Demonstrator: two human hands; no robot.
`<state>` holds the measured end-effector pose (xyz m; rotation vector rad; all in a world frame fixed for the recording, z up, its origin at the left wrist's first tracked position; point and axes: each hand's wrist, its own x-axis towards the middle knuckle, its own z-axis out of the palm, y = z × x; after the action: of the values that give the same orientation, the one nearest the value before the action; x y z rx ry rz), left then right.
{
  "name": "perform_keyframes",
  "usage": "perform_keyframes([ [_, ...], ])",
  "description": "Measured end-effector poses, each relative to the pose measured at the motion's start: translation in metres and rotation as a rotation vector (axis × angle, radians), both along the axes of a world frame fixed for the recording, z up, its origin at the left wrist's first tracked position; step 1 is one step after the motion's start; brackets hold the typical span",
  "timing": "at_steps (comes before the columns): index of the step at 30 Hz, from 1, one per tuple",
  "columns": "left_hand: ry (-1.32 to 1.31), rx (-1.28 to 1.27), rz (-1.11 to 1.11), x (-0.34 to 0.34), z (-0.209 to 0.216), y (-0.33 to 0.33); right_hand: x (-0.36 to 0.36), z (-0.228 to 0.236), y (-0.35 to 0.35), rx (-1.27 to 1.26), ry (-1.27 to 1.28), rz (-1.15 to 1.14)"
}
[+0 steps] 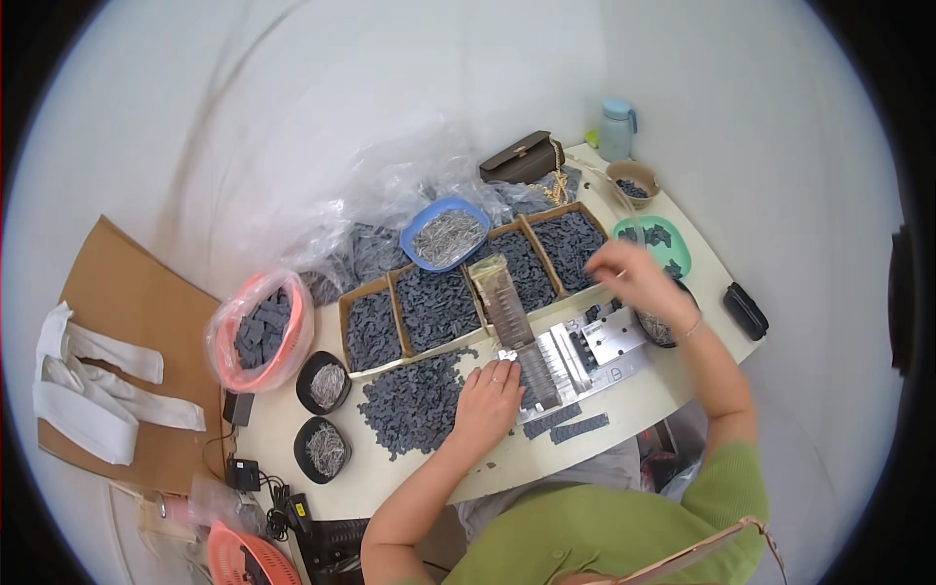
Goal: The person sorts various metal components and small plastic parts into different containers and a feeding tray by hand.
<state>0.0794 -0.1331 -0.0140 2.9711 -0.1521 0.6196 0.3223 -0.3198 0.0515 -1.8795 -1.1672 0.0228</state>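
Observation:
My left hand point(487, 402) lies with its fingers stretched out against the left end of a silver metal fixture point(554, 363). A row of dark grey pieces sits in the fixture. A long clear tray point(503, 304) with grey pieces leans from the fixture towards the box behind. My right hand point(639, 283) is raised over the right end of the fixture, beside the box. Its thumb and fingers are pinched together; what they hold, if anything, is too small to make out. Below the right wrist, a black bowl of metal pins point(657, 328) is partly hidden.
A divided cardboard box point(392, 320) holds small grey parts; a loose heap point(414, 408) lies before it. A blue bowl point(446, 232), two black bowls point(323, 382) point(321, 449) and a green tray point(673, 244) stand around. Grey strips point(579, 429) lie near the front edge.

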Motion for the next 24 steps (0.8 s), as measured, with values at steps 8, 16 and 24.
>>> perform_keyframes([
  [8,0.002,-0.023,0.099,-0.034,0.027,-0.002,-0.086,-0.058,0.068,-0.128,-0.527,0.255],
  [16,-0.173,0.015,0.684,-0.149,0.035,0.084,-0.099,-0.066,0.061,-0.133,-0.796,0.302],
  [24,0.057,-0.189,0.968,-0.216,0.022,0.147,-0.114,-0.058,0.042,-0.201,-0.904,0.268],
])
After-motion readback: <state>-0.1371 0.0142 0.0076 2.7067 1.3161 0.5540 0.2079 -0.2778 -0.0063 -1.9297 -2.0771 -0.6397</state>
